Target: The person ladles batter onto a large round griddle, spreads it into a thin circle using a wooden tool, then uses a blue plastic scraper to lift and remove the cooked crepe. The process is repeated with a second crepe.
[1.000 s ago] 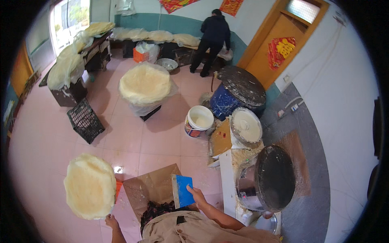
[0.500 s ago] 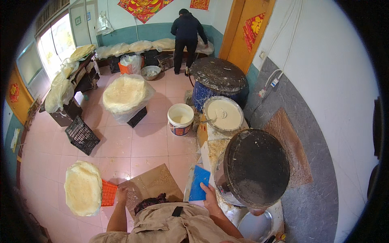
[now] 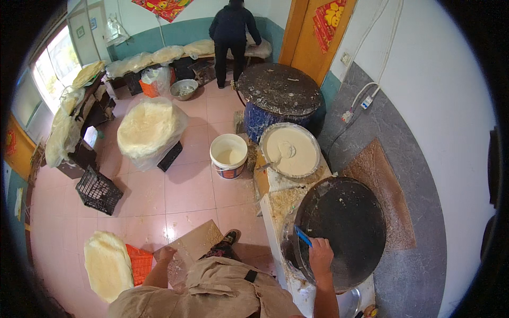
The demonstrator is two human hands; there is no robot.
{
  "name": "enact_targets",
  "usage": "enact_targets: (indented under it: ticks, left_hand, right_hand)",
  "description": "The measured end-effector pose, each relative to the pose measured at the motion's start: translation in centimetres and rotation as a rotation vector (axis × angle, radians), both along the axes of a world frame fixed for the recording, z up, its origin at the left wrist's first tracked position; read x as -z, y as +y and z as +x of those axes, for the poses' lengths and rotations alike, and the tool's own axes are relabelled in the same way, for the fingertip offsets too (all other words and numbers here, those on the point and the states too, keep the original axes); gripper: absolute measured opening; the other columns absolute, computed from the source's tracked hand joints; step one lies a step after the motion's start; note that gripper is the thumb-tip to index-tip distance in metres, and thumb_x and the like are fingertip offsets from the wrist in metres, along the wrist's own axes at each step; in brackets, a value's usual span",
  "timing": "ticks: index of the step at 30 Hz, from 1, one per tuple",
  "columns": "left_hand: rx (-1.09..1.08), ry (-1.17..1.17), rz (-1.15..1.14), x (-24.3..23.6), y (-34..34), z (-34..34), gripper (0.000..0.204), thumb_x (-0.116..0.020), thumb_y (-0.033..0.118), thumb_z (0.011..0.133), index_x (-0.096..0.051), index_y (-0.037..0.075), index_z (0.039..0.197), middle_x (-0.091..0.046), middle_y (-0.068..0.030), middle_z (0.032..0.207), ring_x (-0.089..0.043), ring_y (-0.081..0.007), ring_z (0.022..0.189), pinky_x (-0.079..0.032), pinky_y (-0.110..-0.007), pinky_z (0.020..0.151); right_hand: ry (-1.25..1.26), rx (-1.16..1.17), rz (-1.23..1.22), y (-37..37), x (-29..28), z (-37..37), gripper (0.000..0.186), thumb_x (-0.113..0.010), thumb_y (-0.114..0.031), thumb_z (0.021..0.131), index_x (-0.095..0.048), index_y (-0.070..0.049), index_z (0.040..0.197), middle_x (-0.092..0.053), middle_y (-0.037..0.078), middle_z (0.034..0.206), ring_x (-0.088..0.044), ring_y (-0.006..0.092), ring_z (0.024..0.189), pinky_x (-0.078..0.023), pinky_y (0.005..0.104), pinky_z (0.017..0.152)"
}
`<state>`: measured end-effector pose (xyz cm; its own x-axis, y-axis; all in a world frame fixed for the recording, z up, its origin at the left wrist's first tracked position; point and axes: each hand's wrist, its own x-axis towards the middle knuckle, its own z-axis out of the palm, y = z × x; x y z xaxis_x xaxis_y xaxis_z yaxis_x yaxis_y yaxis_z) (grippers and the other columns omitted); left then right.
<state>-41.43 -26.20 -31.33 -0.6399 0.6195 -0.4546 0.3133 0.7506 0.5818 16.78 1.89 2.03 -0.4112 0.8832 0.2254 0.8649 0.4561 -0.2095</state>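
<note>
My right hand [image 3: 319, 255] grips a blue scraper [image 3: 303, 235], whose blade rests on the near left rim of a large round black griddle [image 3: 344, 228]. My left hand [image 3: 166, 253] hangs by my side, holding nothing, above a sheet of cardboard [image 3: 197, 241] on the floor. Further left, a pale round flatbread stack [image 3: 107, 265] lies on an orange crate [image 3: 140, 262], apart from my left hand.
Beyond the griddle stand a wide bowl of white batter [image 3: 291, 151], a white bucket [image 3: 228, 155] and a dark lidded barrel [image 3: 278, 89]. A plastic-covered flatbread pile [image 3: 150, 127] and a black crate [image 3: 97, 190] sit on the pink tiles. Another person [image 3: 232, 32] stands at the far wall.
My left hand has let go of the round flatbread, which now lies on the stack at lower left. My right hand carried the blue scraper rightward to the griddle's rim.
</note>
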Motion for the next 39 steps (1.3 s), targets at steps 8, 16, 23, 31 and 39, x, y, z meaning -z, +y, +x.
enact_targets:
  ticks: [8, 16, 23, 31, 39]
  left_hand:
    - [0.292, -0.437, 0.067, -11.0, 24.0, 4.5, 0.040, -0.051, 0.037, 0.096, -0.067, 0.003, 0.081, -0.069, -0.0063, 0.076, -0.063, -0.0150, 0.070, -0.048, -0.030, 0.065]
    - [0.468, -0.464, -0.049, -12.3, 33.6, 3.0, 0.043, -0.049, 0.048, 0.094, -0.068, 0.009, 0.090, -0.067, -0.0026, 0.078, -0.062, -0.0136, 0.074, -0.045, -0.034, 0.068]
    - [0.547, -0.560, -0.198, -6.3, 31.5, -2.1, 0.043, -0.050, 0.048, 0.094, -0.067, 0.009, 0.088, -0.067, -0.0040, 0.075, -0.060, -0.0138, 0.062, -0.043, -0.030, 0.056]
    - [0.520, -0.660, -0.089, -4.0, 34.8, -0.9, 0.034, -0.049, 0.030, 0.098, -0.062, -0.001, 0.098, -0.069, -0.0118, 0.094, -0.064, -0.0181, 0.078, -0.054, -0.032, 0.069]
    - [0.581, -0.656, -0.058, -6.0, 38.0, 3.2, 0.040, -0.043, 0.034, 0.100, -0.066, 0.001, 0.099, -0.068, -0.0079, 0.088, -0.063, -0.0179, 0.080, -0.053, -0.034, 0.075]
  right_hand:
    - [-0.136, 0.052, 0.111, 11.4, 1.9, -4.3, 0.027, -0.060, -0.007, 0.079, -0.063, -0.010, 0.105, -0.060, 0.006, 0.095, -0.055, 0.0261, 0.094, -0.048, 0.0392, 0.080]
    - [-0.203, 0.380, 0.201, 23.3, 4.9, 1.9, 0.017, -0.058, -0.007, 0.081, -0.061, -0.008, 0.098, -0.059, 0.007, 0.088, -0.057, 0.0268, 0.087, -0.051, 0.0395, 0.073]
    - [-0.330, 1.247, 0.180, 14.2, 2.3, 19.6, 0.010, -0.059, -0.017, 0.088, -0.058, -0.009, 0.092, -0.060, 0.014, 0.085, -0.062, 0.0338, 0.077, -0.052, 0.0463, 0.062]
    - [-0.347, 0.312, -0.316, 13.0, 1.4, -1.3, 0.020, -0.055, -0.011, 0.086, -0.062, -0.007, 0.104, -0.065, 0.011, 0.094, -0.065, 0.0283, 0.083, -0.054, 0.0381, 0.068]
    - [-0.345, 0.806, 0.082, 19.4, 5.5, 16.9, 0.025, -0.056, -0.019, 0.092, -0.059, -0.008, 0.114, -0.067, 0.012, 0.103, -0.066, 0.0298, 0.086, -0.055, 0.0389, 0.069]
